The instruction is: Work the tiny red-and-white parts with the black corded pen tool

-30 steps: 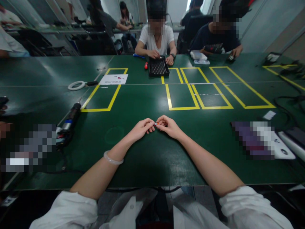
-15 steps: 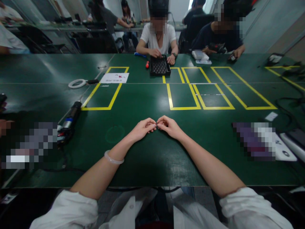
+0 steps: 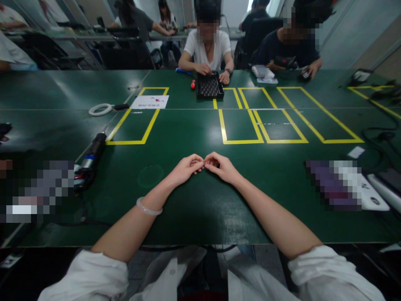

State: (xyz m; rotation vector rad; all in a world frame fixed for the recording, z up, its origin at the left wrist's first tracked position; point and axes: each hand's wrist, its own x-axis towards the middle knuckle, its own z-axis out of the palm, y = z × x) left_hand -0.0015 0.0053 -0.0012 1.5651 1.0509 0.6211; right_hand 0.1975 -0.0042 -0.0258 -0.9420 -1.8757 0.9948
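Orange-red small component [image 3: 207, 162] is being held over the tabletop [image 3: 194, 213], on the near side of the black tray [image 3: 210, 96] and well apart from it. Left hand [image 3: 188, 169] is pinching one end narrowly; right hand [image 3: 222, 167] is gripping the other. Handwork is apparently under way: release is not yet occurring, and remaining steps cannot be determined. Orange is showing beside a dark end; both hands are concealing its full shape.

Open tabletop [image 3: 184, 129] separates the hands [image 3: 220, 166] from an obstructing tray [image 3: 209, 88].
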